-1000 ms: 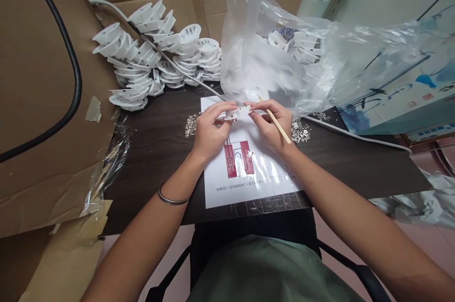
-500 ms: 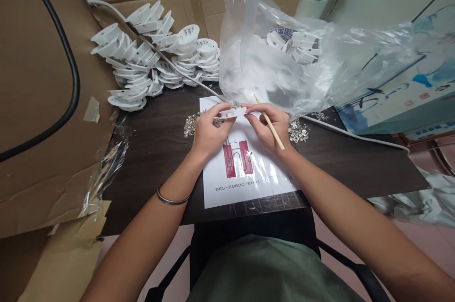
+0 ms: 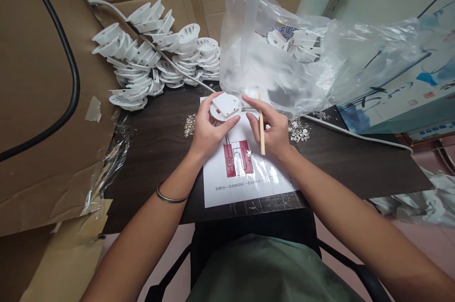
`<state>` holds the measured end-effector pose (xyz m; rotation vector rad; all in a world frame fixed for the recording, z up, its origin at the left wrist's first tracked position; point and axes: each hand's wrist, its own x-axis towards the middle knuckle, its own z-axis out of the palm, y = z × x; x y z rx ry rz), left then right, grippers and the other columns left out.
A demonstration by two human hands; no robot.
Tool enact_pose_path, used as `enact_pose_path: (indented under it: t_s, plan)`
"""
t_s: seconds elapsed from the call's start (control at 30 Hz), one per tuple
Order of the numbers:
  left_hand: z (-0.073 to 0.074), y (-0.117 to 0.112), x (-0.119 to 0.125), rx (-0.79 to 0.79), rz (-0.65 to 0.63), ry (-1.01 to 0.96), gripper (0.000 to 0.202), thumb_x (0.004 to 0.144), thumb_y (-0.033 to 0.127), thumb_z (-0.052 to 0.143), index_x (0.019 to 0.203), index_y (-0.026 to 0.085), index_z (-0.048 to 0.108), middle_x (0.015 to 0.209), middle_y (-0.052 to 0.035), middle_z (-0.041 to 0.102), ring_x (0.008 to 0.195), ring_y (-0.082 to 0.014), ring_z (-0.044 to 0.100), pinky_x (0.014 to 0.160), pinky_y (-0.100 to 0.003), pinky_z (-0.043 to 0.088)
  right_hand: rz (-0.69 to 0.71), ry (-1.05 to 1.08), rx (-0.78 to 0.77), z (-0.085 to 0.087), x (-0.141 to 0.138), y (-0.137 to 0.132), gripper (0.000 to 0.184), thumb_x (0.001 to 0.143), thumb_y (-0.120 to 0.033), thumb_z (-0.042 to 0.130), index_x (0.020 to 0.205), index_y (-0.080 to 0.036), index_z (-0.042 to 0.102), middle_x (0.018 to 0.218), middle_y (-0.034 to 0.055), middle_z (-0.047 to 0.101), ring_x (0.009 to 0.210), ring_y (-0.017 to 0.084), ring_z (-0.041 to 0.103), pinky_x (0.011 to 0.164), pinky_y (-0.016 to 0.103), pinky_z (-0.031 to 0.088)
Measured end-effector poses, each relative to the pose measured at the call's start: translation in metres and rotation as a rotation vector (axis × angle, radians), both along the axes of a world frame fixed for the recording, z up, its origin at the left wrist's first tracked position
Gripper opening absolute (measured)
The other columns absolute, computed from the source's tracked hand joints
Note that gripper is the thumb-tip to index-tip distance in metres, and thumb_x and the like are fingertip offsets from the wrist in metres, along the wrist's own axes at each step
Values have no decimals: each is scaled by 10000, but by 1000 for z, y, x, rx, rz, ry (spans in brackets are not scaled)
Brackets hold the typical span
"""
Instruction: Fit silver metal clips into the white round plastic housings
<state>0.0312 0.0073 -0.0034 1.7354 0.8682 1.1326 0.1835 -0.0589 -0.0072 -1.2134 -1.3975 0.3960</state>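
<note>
White moulded plastic disc (image 3: pixel 225 106) sat in the left hand (image 3: pixel 210 130), fingers closed on its rim, just above the printed sheet (image 3: pixel 245 174) on the bench (image 3: pixel 156 150). It judged light, stiff and thin-walled; the rim was the safest hold. The right hand (image 3: pixel 270 127), beside the disc, pinched a wooden stick (image 3: pixel 261 127). Metal clips (image 3: pixel 299 130) lay right of the sheet.

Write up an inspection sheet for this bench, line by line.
Surface: dark wood-grain table, white printed sheet under the hands.
Job's things: round white plastic part; thin wooden stick.
Clutter: pile of white plastic parts; small metal clips; clear plastic bag.
Hands: left hand holds the part; right hand holds the stick.
Cables: black cable; grey cable.
Surroundings: brown cardboard.
</note>
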Motion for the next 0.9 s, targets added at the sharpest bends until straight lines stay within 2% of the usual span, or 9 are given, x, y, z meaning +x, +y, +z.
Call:
enact_pose_path:
  t_s: [0.1, 0.17, 0.27, 0.4, 0.5, 0.57, 0.7, 0.9]
  plan:
    - [-1, 2, 0, 54, 71, 10, 600, 716, 384, 750, 1206, 222, 445, 1264, -96, 535, 1150, -222, 578, 993, -330, 504, 18, 68, -31, -1, 4, 1, 468, 937, -217, 420, 1392, -309, 481, 1425, -11, 533, 1372, 203, 458, 1129, 411, 427]
    - [-1, 2, 0, 69, 90, 26, 576, 710, 359, 750, 1176, 223, 439, 1223, -88, 538, 1110, -213, 587, 974, -326, 513, 6, 104, -53, -3, 7, 3, 485, 954, -235, 361, 1427, -314, 437, 1470, -20, 481, 1408, 226, 405, 1138, 425, 416]
    - [-1, 1, 1, 20, 47, -16, 559, 691, 285, 765, 1148, 223, 449, 1185, -76, 556, 1064, -203, 606, 944, -327, 533, -15, 164, -73, -5, 7, 6, 444, 982, -352, 331, 1400, -296, 467, 1457, 7, 497, 1373, 255, 453, 1058, 424, 489]
    - [-4, 1, 1, -19, -39, -52, 624, 688, 267, 775, 1223, 239, 455, 1265, -80, 549, 1102, -226, 608, 944, -365, 546, -54, 246, -44, -3, 4, 8, 424, 918, -461, 511, 1278, -243, 558, 1317, 52, 622, 1307, 257, 528, 1014, 417, 523]
    - [-7, 2, 1, -26, -90, -63, 664, 693, 273, 777, 1272, 244, 451, 1259, -79, 565, 1082, -229, 626, 932, -385, 556, -116, 270, -80, -1, 1, 9, 475, 844, -485, 613, 1245, -236, 560, 1253, 63, 660, 1254, 280, 574, 925, 419, 571]
    - [-7, 2, 1, -15, -107, -73, 623, 701, 281, 776, 1245, 234, 477, 1221, -78, 579, 1080, -235, 628, 926, -392, 561, -145, 298, -96, -1, 0, 10, 487, 800, -487, 663, 1202, -230, 567, 1220, 71, 676, 1203, 281, 611, 823, 389, 597]
    - [-6, 1, 1, 33, -133, -63, 587, 695, 293, 786, 1203, 235, 499, 1215, -76, 576, 1095, -247, 622, 925, -399, 564, -158, 375, -83, -1, -2, 11, 386, 742, -429, 735, 1018, -220, 566, 1084, 60, 727, 1091, 242, 677, 643, 300, 571]
    - [-8, 0, 2, 4, -137, -82, 591, 680, 261, 789, 1200, 240, 508, 1173, -61, 588, 1008, -215, 637, 830, -349, 590, -153, 432, -68, 0, -2, 11, 339, 737, -411, 751, 837, -225, 486, 919, 15, 741, 964, 192, 716, 784, 327, 583]
